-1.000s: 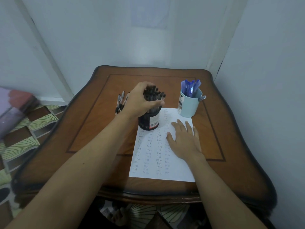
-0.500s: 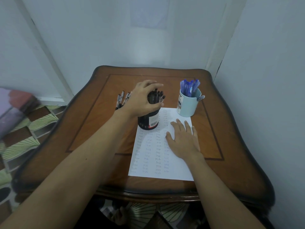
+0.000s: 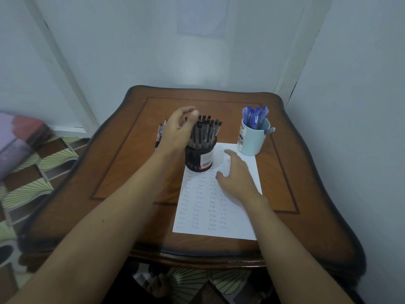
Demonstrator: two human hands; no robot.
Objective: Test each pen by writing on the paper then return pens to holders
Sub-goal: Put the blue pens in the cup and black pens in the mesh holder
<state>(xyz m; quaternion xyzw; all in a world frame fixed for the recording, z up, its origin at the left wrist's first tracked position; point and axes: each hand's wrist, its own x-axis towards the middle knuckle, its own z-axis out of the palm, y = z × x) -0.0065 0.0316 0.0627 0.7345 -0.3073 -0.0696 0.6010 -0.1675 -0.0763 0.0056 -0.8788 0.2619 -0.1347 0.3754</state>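
**At the holder (image 3: 198,160), left hand (image 3: 178,132) among black pens (image 3: 207,130)**

The left hand curls over the pen tops, probably choosing one; whether it grips any, I cannot tell. The right hand (image 3: 237,179) lies flat, fingers spread, pinning the paper (image 3: 197,208) on the table (image 3: 131,172) for writing. Blue pens (image 3: 255,116) stand in the cup (image 3: 252,142).

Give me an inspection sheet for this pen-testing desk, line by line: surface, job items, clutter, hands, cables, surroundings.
Surface: wooden table with a dark inlaid border.
Job's things: paper filled with rows of "test"; black holder of black pens standing on its far left corner; blue cup of blue pens at its far right corner.
Clutter: loose pens lying left of the black holder.
Hands: left hand curled at the black pens' tops, grip unclear; right hand resting on the paper, fingers straight.
Cables: nothing seen.
Surroundings: pale walls; patterned floor tiles on the left.
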